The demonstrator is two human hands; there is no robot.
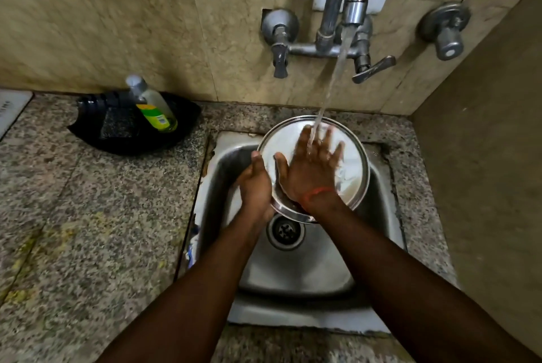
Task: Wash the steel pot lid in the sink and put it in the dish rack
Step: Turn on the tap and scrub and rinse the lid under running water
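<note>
A round steel pot lid (353, 169) is held tilted above the steel sink (299, 271), under the running stream of water (334, 81) from the tap. My left hand (255, 183) grips the lid's left rim, thumb on top. My right hand (311, 169) lies flat on the lid's face with fingers spread, and the water falls onto its fingers. A red thread circles my right wrist. The lid's near part is hidden by my right hand. No dish rack is in view.
The wall tap (346, 28) with two lever handles stands behind the sink. Another valve (445, 31) is at the right. A black tray (132, 125) holding a dish soap bottle (155, 107) sits on the granite counter (88, 216) at the left. A wall rises close on the right.
</note>
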